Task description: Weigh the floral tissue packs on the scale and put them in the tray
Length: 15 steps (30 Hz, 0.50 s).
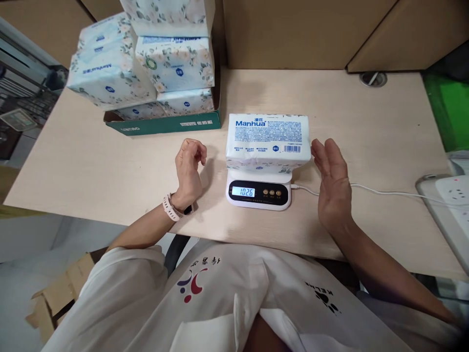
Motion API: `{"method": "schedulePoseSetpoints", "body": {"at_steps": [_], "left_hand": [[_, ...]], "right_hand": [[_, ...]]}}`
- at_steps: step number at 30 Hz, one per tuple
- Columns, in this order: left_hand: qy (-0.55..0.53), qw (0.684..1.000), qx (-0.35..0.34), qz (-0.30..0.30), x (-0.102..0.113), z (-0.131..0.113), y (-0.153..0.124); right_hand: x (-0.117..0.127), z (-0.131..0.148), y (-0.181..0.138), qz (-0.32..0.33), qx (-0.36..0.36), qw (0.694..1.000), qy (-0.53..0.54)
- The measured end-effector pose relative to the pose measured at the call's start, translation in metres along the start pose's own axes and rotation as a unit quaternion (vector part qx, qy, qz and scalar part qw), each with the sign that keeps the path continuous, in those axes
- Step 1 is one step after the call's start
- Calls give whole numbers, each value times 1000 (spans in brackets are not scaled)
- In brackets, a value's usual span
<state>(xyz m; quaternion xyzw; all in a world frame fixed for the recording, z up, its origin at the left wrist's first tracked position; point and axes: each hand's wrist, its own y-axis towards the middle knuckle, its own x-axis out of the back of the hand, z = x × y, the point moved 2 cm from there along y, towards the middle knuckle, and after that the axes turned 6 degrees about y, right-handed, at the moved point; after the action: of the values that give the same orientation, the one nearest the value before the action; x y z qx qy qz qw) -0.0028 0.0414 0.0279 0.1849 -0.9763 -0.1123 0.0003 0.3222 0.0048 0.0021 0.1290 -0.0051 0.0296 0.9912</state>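
A pack of tissues (pixel 267 139) with blue Manhua print lies on top of a white digital kitchen scale (pixel 230 194). The scale's lit display (pixel 244 192) appears to read 102.6. To the left of the scale, my left hand (pixel 189 168) hovers or rests over the table with its fingers loosely curled, and nothing shows in them. My right hand (pixel 332 183) is at the pack's right end, fingers stretched out and palm turned inward. Its fingertips are very close to the pack; whether they touch it I cannot tell.
At the back left, a green box (pixel 164 126) holds several stacked tissue packs (pixel 176 63). A white cable (pixel 388 189) runs from the scale to a power strip (pixel 454 188) on the right. Brown panels (pixel 286 34) border the table's far side. A cardboard box (pixel 62 293) lies below, left.
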Motion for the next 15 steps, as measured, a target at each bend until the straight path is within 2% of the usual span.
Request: {"method": "schedulePoseSetpoints", "body": {"at_steps": [5, 7, 9, 11, 13, 15], "left_hand": [[-4, 999, 33, 26, 2, 1, -1], [-2, 996, 64, 57, 1, -6, -2], [0, 988, 98, 123, -1, -18, -5], [1, 970, 111, 219, -8, -30, -8], [5, 948, 93, 305, -19, -39, -7], [2, 935, 48, 351, -40, -41, 2]], "right_hand": [[1, -4, 1, 6, 18, 1000, -8], [1, -9, 3, -4, 21, 1000, -8], [-1, -13, 6, -19, 5, 1000, -4], [-8, -13, 11, -11, -30, 999, 6], [-15, -11, 20, 6, -53, 998, 22], [-15, -10, 33, -6, -46, 998, 35]]}}
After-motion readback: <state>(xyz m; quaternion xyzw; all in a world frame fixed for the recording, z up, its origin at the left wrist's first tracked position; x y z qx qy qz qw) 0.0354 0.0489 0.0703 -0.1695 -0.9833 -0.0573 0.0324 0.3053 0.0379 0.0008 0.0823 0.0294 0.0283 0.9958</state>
